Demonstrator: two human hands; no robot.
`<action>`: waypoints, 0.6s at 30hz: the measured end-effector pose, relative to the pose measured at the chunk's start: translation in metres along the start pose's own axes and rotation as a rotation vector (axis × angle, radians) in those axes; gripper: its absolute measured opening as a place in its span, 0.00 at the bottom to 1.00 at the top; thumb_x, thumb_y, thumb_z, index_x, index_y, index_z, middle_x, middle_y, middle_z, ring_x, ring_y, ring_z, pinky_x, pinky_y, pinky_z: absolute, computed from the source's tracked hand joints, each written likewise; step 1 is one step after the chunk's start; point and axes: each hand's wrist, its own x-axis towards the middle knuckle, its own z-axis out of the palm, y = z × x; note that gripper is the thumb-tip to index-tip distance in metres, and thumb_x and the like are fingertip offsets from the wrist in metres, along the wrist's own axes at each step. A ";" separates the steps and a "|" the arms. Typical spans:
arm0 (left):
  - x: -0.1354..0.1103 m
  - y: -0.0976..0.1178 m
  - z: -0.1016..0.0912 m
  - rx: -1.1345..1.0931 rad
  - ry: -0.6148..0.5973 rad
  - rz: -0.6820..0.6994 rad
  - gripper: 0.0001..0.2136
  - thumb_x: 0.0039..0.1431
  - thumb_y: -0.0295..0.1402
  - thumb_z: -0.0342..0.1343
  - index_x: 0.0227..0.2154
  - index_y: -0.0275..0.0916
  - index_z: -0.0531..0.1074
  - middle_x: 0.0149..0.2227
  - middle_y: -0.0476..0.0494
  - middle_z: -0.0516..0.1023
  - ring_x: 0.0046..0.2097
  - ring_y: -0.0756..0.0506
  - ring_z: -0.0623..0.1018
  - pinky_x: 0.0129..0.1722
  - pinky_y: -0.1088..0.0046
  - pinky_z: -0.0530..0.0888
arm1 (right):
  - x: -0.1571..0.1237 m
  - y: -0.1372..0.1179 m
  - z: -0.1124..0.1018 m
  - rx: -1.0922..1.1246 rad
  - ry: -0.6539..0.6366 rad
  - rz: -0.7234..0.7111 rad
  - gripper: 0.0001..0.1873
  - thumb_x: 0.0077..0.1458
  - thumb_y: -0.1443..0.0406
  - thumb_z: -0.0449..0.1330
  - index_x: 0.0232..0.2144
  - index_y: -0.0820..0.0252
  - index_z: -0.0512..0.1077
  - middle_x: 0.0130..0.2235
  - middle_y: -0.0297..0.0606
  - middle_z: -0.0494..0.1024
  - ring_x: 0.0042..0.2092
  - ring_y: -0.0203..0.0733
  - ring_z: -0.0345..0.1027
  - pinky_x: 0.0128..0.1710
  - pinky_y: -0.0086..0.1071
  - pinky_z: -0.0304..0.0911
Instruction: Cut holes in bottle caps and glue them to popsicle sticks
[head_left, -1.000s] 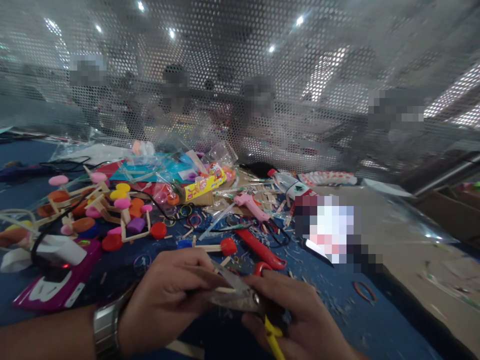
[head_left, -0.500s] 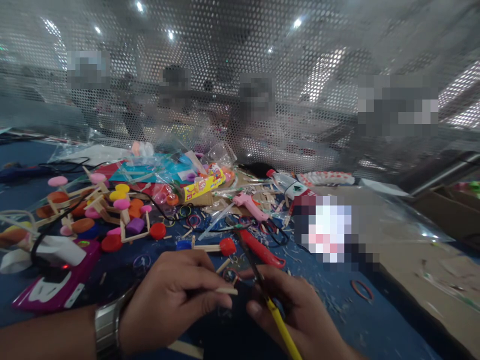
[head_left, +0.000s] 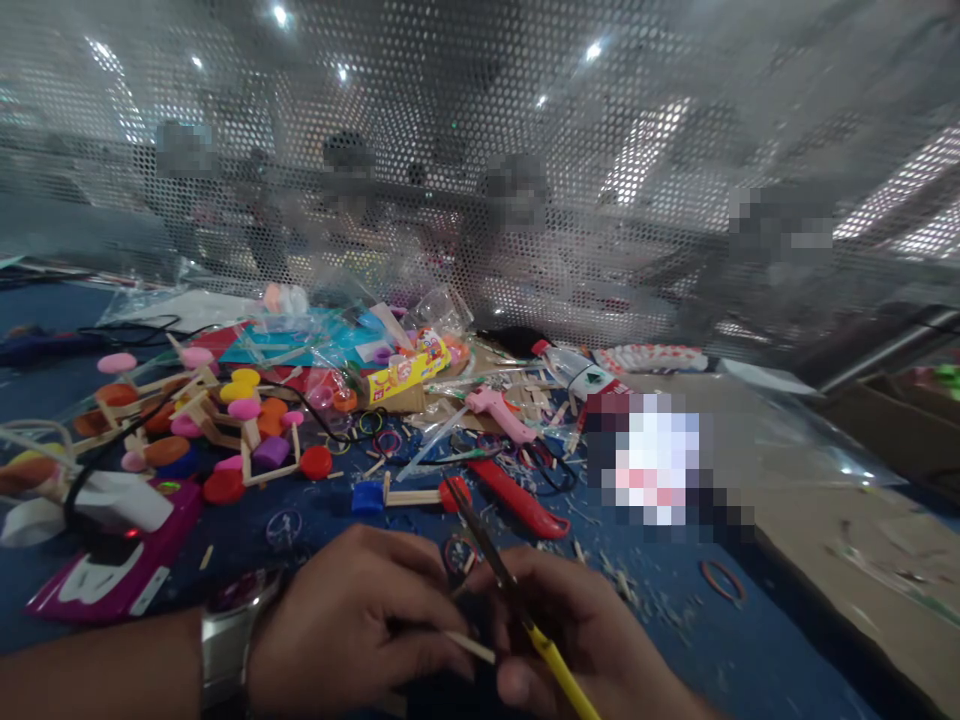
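Observation:
My left hand (head_left: 352, 610), with a metal watch on its wrist, pinches a thin wooden stick (head_left: 469, 645) between thumb and fingers. The stick's free end points right, close to my right thumb. In my right hand (head_left: 577, 610) is a pair of yellow-handled scissors (head_left: 555, 660). Their dark blades slant up and left, above the stick and apart from it; I cannot tell how far they are parted. Just beyond my hands lies a small stick piece with a blue bottle cap (head_left: 367, 497) and a red bottle cap (head_left: 454, 494) at its ends.
A red-handled cutter (head_left: 521, 498) and a pink glue gun (head_left: 501, 413) lie ahead. Stick-and-cap models (head_left: 244, 410) crowd the left, beside a magenta power strip (head_left: 112, 560) with cables. A plastic bottle (head_left: 581, 372) and cardboard (head_left: 847, 560) are on the right. Mesh (head_left: 480, 250) rises behind.
My left hand has moved down and slightly right, bringing the stick lower and tilting its free end downward. The scissors have shifted left a little.

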 end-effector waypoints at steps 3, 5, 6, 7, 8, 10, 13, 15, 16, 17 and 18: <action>0.000 0.000 0.001 -0.014 -0.024 -0.012 0.07 0.64 0.30 0.63 0.31 0.35 0.83 0.31 0.45 0.83 0.32 0.53 0.81 0.33 0.84 0.74 | 0.002 0.006 0.000 0.062 0.010 0.002 0.24 0.43 0.55 0.77 0.39 0.53 0.75 0.29 0.29 0.74 0.29 0.32 0.66 0.31 0.25 0.63; -0.001 0.000 0.001 0.002 -0.050 -0.015 0.08 0.64 0.31 0.63 0.31 0.36 0.83 0.29 0.45 0.82 0.31 0.52 0.81 0.30 0.83 0.73 | 0.002 0.010 -0.002 0.061 0.047 -0.036 0.21 0.48 0.54 0.75 0.41 0.53 0.75 0.30 0.31 0.76 0.30 0.32 0.67 0.30 0.25 0.64; -0.002 -0.001 0.001 0.011 -0.055 -0.012 0.08 0.64 0.32 0.63 0.31 0.36 0.84 0.28 0.45 0.81 0.30 0.52 0.80 0.29 0.82 0.72 | 0.001 0.011 -0.003 0.058 0.075 -0.059 0.19 0.52 0.54 0.73 0.42 0.53 0.75 0.31 0.32 0.77 0.29 0.32 0.68 0.30 0.25 0.64; -0.003 -0.002 0.001 0.015 -0.054 -0.008 0.07 0.63 0.33 0.63 0.32 0.37 0.84 0.28 0.45 0.81 0.29 0.52 0.80 0.29 0.82 0.72 | 0.001 0.012 -0.003 0.056 0.107 -0.080 0.17 0.54 0.54 0.71 0.43 0.53 0.75 0.32 0.33 0.78 0.29 0.32 0.68 0.29 0.25 0.65; -0.003 -0.003 0.001 0.013 -0.052 -0.004 0.07 0.63 0.33 0.64 0.33 0.37 0.84 0.28 0.45 0.81 0.29 0.52 0.80 0.29 0.81 0.71 | 0.000 0.013 -0.004 0.055 0.136 -0.095 0.16 0.56 0.55 0.69 0.43 0.53 0.74 0.32 0.34 0.79 0.29 0.32 0.68 0.29 0.25 0.65; -0.004 -0.004 0.001 -0.001 -0.061 -0.006 0.06 0.63 0.34 0.64 0.35 0.38 0.85 0.29 0.45 0.81 0.28 0.53 0.78 0.28 0.81 0.70 | -0.001 0.013 -0.004 0.041 0.180 -0.093 0.13 0.56 0.58 0.69 0.41 0.53 0.74 0.34 0.35 0.80 0.30 0.33 0.71 0.30 0.25 0.67; -0.004 -0.005 0.002 -0.016 -0.110 0.002 0.07 0.64 0.34 0.63 0.35 0.38 0.84 0.29 0.45 0.81 0.28 0.53 0.78 0.28 0.80 0.70 | -0.001 0.009 -0.001 -0.015 0.187 -0.045 0.11 0.53 0.63 0.70 0.37 0.55 0.74 0.32 0.35 0.81 0.32 0.34 0.74 0.33 0.26 0.69; -0.003 -0.005 0.002 -0.014 -0.130 0.012 0.07 0.64 0.33 0.63 0.34 0.38 0.84 0.28 0.46 0.81 0.30 0.51 0.79 0.30 0.80 0.71 | 0.001 0.006 0.001 -0.047 0.194 -0.021 0.10 0.50 0.64 0.70 0.34 0.56 0.73 0.30 0.34 0.80 0.30 0.34 0.73 0.31 0.25 0.68; -0.003 -0.005 0.003 -0.013 -0.133 0.015 0.07 0.64 0.33 0.63 0.34 0.38 0.84 0.27 0.46 0.82 0.31 0.51 0.80 0.30 0.80 0.71 | 0.002 0.005 0.002 -0.052 0.202 -0.023 0.10 0.50 0.64 0.70 0.34 0.56 0.73 0.29 0.34 0.80 0.29 0.34 0.72 0.30 0.25 0.68; -0.003 -0.005 0.003 -0.013 -0.134 0.016 0.07 0.64 0.33 0.63 0.34 0.38 0.84 0.27 0.46 0.82 0.32 0.51 0.80 0.31 0.80 0.71 | 0.003 0.004 0.003 -0.053 0.212 -0.024 0.11 0.49 0.64 0.70 0.34 0.56 0.73 0.29 0.34 0.79 0.28 0.34 0.72 0.29 0.25 0.67; -0.003 -0.005 0.004 -0.009 -0.132 0.012 0.06 0.64 0.33 0.63 0.34 0.38 0.84 0.27 0.46 0.82 0.32 0.51 0.80 0.31 0.80 0.71 | 0.004 0.002 0.004 -0.054 0.220 -0.022 0.11 0.49 0.63 0.70 0.34 0.56 0.73 0.28 0.33 0.79 0.28 0.34 0.71 0.28 0.25 0.67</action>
